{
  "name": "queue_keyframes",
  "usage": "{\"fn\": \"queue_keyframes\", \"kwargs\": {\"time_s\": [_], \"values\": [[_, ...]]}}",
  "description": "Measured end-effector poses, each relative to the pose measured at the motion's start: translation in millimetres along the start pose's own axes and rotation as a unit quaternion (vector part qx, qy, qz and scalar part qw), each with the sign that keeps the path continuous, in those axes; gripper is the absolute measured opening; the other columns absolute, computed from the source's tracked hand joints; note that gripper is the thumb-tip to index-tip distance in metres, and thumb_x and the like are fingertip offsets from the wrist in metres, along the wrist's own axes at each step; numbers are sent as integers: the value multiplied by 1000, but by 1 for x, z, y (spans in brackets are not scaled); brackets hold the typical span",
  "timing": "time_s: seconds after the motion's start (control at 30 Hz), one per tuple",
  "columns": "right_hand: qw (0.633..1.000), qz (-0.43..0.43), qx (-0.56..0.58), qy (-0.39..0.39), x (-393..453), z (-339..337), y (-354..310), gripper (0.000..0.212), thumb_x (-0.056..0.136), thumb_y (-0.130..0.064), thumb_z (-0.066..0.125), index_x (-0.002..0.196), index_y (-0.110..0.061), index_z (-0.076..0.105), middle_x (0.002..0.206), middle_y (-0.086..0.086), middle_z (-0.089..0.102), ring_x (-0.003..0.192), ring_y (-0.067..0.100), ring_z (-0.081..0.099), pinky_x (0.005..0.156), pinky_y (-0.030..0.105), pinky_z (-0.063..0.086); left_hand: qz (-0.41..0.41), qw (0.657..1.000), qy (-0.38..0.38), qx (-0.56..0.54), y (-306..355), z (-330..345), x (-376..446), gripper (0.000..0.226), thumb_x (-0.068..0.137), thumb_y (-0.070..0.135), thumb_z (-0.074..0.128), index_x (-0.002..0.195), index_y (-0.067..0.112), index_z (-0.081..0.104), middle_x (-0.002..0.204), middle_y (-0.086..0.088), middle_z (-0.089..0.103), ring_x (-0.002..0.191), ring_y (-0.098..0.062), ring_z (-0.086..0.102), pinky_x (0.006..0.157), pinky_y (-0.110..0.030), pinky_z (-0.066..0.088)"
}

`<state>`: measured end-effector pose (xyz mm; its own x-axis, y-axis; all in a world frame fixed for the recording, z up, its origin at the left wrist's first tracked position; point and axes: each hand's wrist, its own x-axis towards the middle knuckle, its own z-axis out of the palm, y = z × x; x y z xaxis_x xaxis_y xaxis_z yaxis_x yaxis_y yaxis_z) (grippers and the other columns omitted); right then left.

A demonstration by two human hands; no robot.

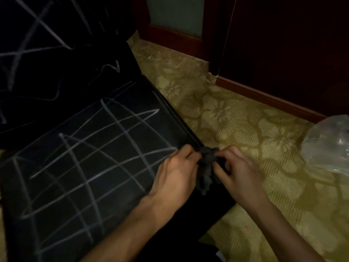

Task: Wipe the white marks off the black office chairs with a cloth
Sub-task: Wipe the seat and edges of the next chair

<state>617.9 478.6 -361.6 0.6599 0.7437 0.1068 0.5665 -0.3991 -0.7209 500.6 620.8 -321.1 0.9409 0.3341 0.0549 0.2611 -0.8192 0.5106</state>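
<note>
1. Closest in: two bare forearms reach up from the bottom edge. Cut off below the elbows, so nothing else of the person shows.
2. Left hand over the near right corner of the seat, fingers curled round one side of the dark cloth.
3. Right hand just beside it, fingers bent and pinching the other side of the same cloth. Fingertips partly tucked into the folds, hard to count.
4. Cloth bunched into a lump between both hands, right at the seat's edge. Looks like getting it ready, not rubbing yet.
5. Good way to do this step: fold the lump into a flat pad, keep a firm hold with one hand, press down flat and rub along each line, not across thin air.
6. Best to start with the white marks nearest the hands, then work out over the seat.
7. Seat black, crossed all over by white lines like a net. All of them there to clean.
8. Cannot tell if the cloth is wet or dry. Dark on dark and a bit blurry.
9. Further back: chair back with more white scribbles, very dim, top cut off by the edge.
10. Off to the right: patterned carpet and a clear plastic bag, half cut off, insides too unclear to name.
11. Farthest: dark wooden wall and baseboard, mostly in shadow.
</note>
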Motion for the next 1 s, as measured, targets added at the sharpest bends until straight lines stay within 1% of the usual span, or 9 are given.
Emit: {"fn": "queue_keyframes", "kwargs": {"time_s": [0.1,0.2,0.27,0.37,0.5,0.67,0.83,0.9,1.0], "values": [[1000,-7,-3,25,43,25,-9,12,87,-17,69,99,-13,70,87,-10,47,68,0,40,64,20,34,-20,998,13,63,-26,-13,30,19,90,4,58,104,10,68,101,-9,56,89,-33,62,75,-49,55],[999,24,34,20,100,48,-13,14,88,-11,67,101,-8,72,89,-4,51,78,14,53,71,28,41,-97,990,36,93,-49,-25,69,23,96,10,54,114,11,69,113,-8,57,99,-33,62,84,-47,53],[999,33,28,-2,116,54,-15,17,90,-13,65,105,-7,71,92,-2,52,87,23,59,73,24,37,-130,987,48,86,-50,-28,82,25,96,11,54,116,11,69,118,-7,58,101,-33,63,88,-45,53],[1000,-1,23,-3,93,42,-11,14,90,-13,66,103,-9,71,89,-7,48,79,12,52,72,26,39,-142,987,43,59,-37,-25,68,24,94,10,55,114,13,69,115,-6,59,101,-32,63,89,-44,52],[998,-57,14,-16,38,18,-11,14,87,-18,65,99,-13,69,83,-25,39,74,-11,43,69,3,31,-81,996,38,9,-16,-15,5,18,90,10,58,102,16,69,100,-2,57,84,-29,64,73,-45,56],[997,-67,3,-36,47,19,-18,12,86,-17,66,96,-12,70,81,-23,39,71,-7,43,67,-1,29,-62,997,25,30,-22,-16,3,21,93,18,50,100,13,69,97,-5,57,80,-31,64,68,-47,56],[998,-45,-25,-25,123,53,-33,13,91,-11,65,102,-6,70,93,4,56,88,27,60,76,20,34,-138,985,78,73,-68,-34,60,20,95,15,55,108,14,71,108,-9,59,93,-37,64,81,-46,53],[999,-35,-7,-19,161,70,-42,17,92,-10,62,106,-6,71,103,12,63,96,31,61,83,27,42,-178,973,129,74,-88,-38,81,24,95,14,57,113,14,72,108,-13,61,97,-38,63,83,-44,52],[999,-5,22,-37,213,87,-56,18,93,-9,61,106,-7,72,107,13,68,100,29,64,90,36,50,-241,952,175,71,-105,-43,102,28,95,14,57,120,12,70,115,-18,62,106,-40,60,89,-44,49]]}}
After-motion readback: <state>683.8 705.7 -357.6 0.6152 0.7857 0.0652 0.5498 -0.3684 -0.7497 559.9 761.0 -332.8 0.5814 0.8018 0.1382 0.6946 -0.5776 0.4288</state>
